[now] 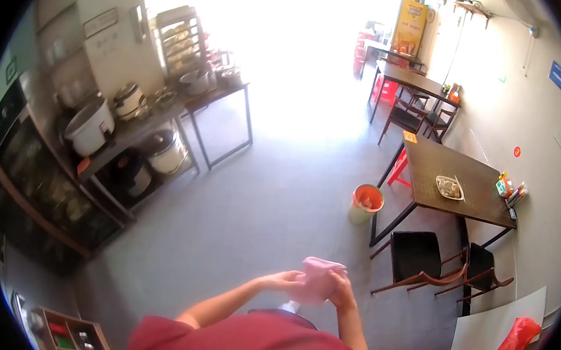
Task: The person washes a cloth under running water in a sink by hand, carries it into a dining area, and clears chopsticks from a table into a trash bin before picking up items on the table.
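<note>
Currently I have the left hand (pixel 284 281) pinching one edge of a pink cloth (pixel 318 283), while the right hand (pixel 341 291) grips its other side, fingers curled around it. Bunched and folded-looking, the cloth hangs before the maroon shirt (pixel 249 342), above the grey floor (pixel 245 211).

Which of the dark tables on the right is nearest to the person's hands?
The table with the food dish, closest to the right hand and left hand holding the pink item; the other tables stand farther back.
</note>
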`<state>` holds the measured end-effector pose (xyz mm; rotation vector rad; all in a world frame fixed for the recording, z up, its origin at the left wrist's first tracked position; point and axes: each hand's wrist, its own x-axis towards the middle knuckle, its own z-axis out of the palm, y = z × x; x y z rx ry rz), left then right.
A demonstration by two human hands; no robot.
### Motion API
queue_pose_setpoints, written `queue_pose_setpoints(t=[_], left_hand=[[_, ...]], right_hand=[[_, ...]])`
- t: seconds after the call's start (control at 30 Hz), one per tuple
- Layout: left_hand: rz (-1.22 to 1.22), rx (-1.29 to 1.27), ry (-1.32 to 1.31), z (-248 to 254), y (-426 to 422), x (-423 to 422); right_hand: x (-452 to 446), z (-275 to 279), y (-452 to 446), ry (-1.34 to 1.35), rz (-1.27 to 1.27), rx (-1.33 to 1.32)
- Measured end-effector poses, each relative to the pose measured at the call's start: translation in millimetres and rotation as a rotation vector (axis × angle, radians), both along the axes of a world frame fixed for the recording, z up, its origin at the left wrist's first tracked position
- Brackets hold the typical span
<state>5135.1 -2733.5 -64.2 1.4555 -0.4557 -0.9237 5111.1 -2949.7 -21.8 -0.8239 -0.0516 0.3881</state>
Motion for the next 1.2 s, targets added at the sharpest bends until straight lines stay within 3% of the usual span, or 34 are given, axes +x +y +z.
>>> queue_pose_setpoints(t=[0.03, 0.07, 0.1, 0.13, 0.2, 0.23, 0.33, 0.43, 0.57, 0.67, 0.73, 0.77, 0.87, 0.9, 0.97, 1.03, 1.07, 1.2], left_hand=[[0.036, -0.032, -0.074, -7.8, -6.0, 23.6], [0.064, -0.109, -0.078, -13.2, -7.9, 52.4], [0.061, -0.181, -0.039, 16.5, -11.0, 77.5], [0.171, -0.093, -0.070, 34.9, -10.2, 97.3], [0.452, -0.142, -0.013, 28.6, -10.1, 136.8], [0.550, -0.140, -0.017, 26.9, -8.7, 157.2], [0.734, -0.133, -0.184, 6.4, 3.3, 223.6], [0.763, -0.119, -0.212, -23.3, 17.8, 298.1], [0.672, 0.050, -0.215, -30.6, 16.9, 413.9], [0.484, -0.018, -0.266, 2.2, -12.3, 517.2], [0.290, 0.165, -0.575, 26.0, -39.1, 586.2], [0.209, 0.274, -0.616, 50.5, -54.1, 614.4], [0.008, 0.243, -0.643, 72.2, -93.1, 690.0], [-0.041, 0.246, -0.676, 72.7, -103.8, 717.3], [-0.060, 0.309, -0.721, 65.7, -120.7, 766.9], [-0.097, 0.398, -0.664, 62.8, -134.4, 815.9], [-0.119, 0.447, -0.635, 61.7, -139.1, 840.4], [0.132, 0.419, -0.622, 47.1, -146.3, 928.9]], right_hand=[[23.4, 22.0, 2.0, -0.036, 0.090, -0.007], [57.0, 20.3, 2.7, -0.124, 0.112, -0.442], [82.5, 37.2, 5.5, -0.201, 0.160, -0.678], [108.4, 54.1, 8.2, -0.282, 0.213, -0.911], [161.6, 47.1, 13.7, -0.187, 0.311, -0.768], [197.0, -2.4, 12.8, -0.017, 0.306, -0.584], [279.9, -36.7, 13.3, -0.037, 0.315, -0.387], [366.0, -57.1, 12.5, -0.225, 0.367, -0.466], [466.0, -63.9, -1.5, -0.198, 0.337, -0.559], [532.6, -53.4, -30.8, -0.112, 0.234, -0.623], [567.9, -31.2, -54.6, -0.136, 0.114, -0.647], [589.5, -25.5, -67.4, -0.124, 0.115, -0.677], [644.7, -27.7, -98.2, -0.011, 0.006, -0.494], [665.8, -28.9, -105.6, 0.014, -0.034, -0.570], [711.1, -51.4, -123.0, 0.099, -0.056, -0.666], [762.7, -66.4, -133.1, -0.007, -0.079, -0.643], [795.1, -47.4, -131.0, -0.017, -0.068, -0.674], [913.2, -26.0, -155.0, -0.100, 0.061, -0.771]])
